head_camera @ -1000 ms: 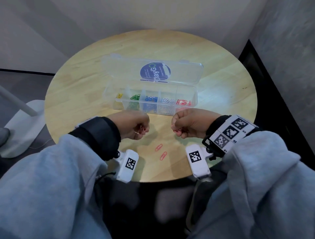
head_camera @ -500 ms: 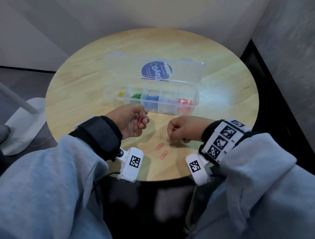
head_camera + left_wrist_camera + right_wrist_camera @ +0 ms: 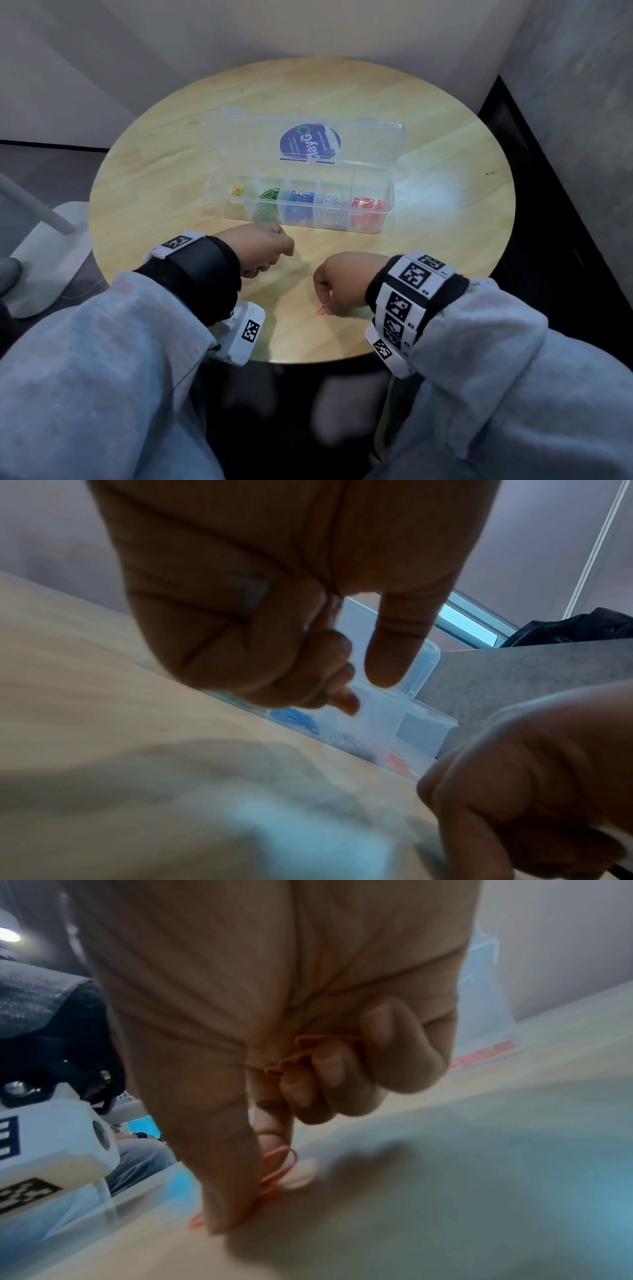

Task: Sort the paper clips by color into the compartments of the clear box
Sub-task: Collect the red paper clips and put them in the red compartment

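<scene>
Pinching a red paper clip off the round table near its front edge, the right hand tucks another under curled fingers, likely saving trips. Left hand is curled; contents unclear. Beyond, mid-table, the clear box lies open, red at its right end.

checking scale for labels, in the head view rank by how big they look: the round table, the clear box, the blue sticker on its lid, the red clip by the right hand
Largest to smallest, as they look in the head view:
1. round table
2. clear box, lid included
3. blue sticker
4. red clip, though the right hand partly hides it
</scene>
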`<state>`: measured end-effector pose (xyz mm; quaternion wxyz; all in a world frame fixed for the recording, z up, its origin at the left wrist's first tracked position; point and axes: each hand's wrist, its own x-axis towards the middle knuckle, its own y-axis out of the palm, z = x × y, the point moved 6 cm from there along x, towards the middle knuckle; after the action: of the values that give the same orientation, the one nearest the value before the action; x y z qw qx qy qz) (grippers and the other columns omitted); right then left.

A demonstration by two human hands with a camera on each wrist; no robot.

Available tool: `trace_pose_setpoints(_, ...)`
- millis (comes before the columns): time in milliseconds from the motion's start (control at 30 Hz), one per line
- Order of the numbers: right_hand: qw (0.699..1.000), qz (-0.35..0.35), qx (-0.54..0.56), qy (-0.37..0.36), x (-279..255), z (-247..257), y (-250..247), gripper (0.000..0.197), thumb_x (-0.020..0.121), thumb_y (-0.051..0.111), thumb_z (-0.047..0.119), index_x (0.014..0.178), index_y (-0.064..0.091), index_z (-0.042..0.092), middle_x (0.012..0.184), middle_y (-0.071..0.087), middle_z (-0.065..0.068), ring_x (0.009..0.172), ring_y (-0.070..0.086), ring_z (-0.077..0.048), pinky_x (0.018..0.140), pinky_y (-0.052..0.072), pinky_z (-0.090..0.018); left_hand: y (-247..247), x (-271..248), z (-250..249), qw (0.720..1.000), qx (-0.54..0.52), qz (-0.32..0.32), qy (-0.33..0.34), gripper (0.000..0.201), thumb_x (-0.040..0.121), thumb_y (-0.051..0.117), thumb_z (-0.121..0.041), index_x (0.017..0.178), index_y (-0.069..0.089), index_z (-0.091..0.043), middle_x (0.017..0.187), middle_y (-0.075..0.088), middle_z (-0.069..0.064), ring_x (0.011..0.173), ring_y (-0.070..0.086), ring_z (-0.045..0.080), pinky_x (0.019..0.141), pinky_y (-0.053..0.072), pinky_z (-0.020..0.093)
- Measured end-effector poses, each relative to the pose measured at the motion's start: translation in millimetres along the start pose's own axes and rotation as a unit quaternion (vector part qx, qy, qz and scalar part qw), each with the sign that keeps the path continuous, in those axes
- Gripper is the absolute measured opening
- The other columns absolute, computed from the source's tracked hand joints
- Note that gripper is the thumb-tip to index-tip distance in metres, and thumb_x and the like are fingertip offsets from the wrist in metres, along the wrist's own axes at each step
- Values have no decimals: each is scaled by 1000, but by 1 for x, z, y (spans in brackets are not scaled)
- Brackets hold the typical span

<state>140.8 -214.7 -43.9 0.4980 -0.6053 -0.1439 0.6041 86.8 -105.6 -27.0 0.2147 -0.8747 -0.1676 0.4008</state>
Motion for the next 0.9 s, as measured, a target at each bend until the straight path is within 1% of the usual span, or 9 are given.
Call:
trace_pose_setpoints(67, 1000, 6, -12, 20, -2, -2, 1, 25, 89, 60, 32, 104, 67, 12, 105, 68, -1, 88, 58, -19, 70, 42, -27, -1, 0, 1, 1000, 3, -3, -3, 3, 88, 51, -16, 85, 49, -15, 64, 39, 0, 52, 30, 14, 48, 22, 20)
trace_pose_setpoints(200, 1000, -11, 5, 29, -6, -6, 2, 18, 86, 59, 25, 97, 67, 12, 97, 69, -3, 92, 63, -23, 78, 52, -32, 0, -1, 2, 1000, 2, 1, -10, 2, 88, 50, -16, 87, 51, -15, 65, 40, 0, 52, 31, 14, 47, 23, 21)
trace_pose_setpoints(333, 996, -2, 81, 27, -11, -14, -1, 8, 80, 63, 23, 79, 67, 17, 81, 69, 1, 77, 63, -18, 71, 52, -29, 2, -2, -1, 1000, -22, 11, -15, 2, 88, 51, -16, 86, 51, -15, 66, 42, 1, 53, 33, 13, 48, 24, 22)
trace_pose_setpoints(400, 988, -5, 151, 17, -13, -24, -13, 13, 79, 65, 25, 67, 63, 21, 65, 61, 5, 61, 55, -13, 65, 47, -25, 1, -1, -4, 999, -50, 13, -15, 6, 89, 52, -15, 83, 51, -16, 66, 42, 1, 52, 35, 13, 46, 27, 19)
trace_pose_setpoints(467, 966, -29, 256, 24, -18, -40, -28, 17, 79, 66, 21, 63, 60, 20, 58, 54, 3, 52, 47, -12, 61, 43, -25, 0, -1, -10, 996, -87, 7, -7, 10, 90, 51, -13, 81, 51, -16, 66, 43, 1, 52, 38, 12, 45, 30, 17)
trace_pose_setpoints(633, 828, -114, 548, 43, -36, -78, -55, 23, 83, 54, -7, 65, 52, 9, 62, 54, -8, 45, 44, -9, 42, 38, -16, 0, -4, -39, 980, -193, 21, 41, 13, 91, 47, -6, 81, 52, -12, 72, 45, 3, 57, 47, 12, 43, 43, 11)
trace_pose_setpoints(733, 735, -176, 653, 56, -42, -101, -65, 27, 85, 49, -10, 65, 47, 10, 60, 55, -8, 40, 43, -7, 37, 36, -14, 1, -6, -58, 962, -265, 37, 48, 4, 91, 52, -8, 89, 54, -6, 73, 48, 7, 56, 52, 14, 44, 47, 12)
trace_pose_setpoints(800, 673, -202, 709, 60, -42, -108, -66, 29, 84, 46, -11, 65, 46, 10, 55, 54, -8, 38, 43, -8, 36, 34, -14, 3, -4, -68, 954, -291, 45, 47, 8, 91, 54, -12, 86, 56, -5, 73, 49, 9, 56, 53, 16, 44, 49, 13)
trace_pose_setpoints(900, 606, -202, 767, 59, -37, -107, -63, 28, 86, 42, -10, 66, 44, 9, 54, 50, -7, 38, 40, -8, 36, 32, -14, 4, 2, -81, 949, -309, 50, 48, 15, 92, 53, -17, 82, 56, -7, 74, 50, 8, 59, 54, 16, 43, 50, 14)
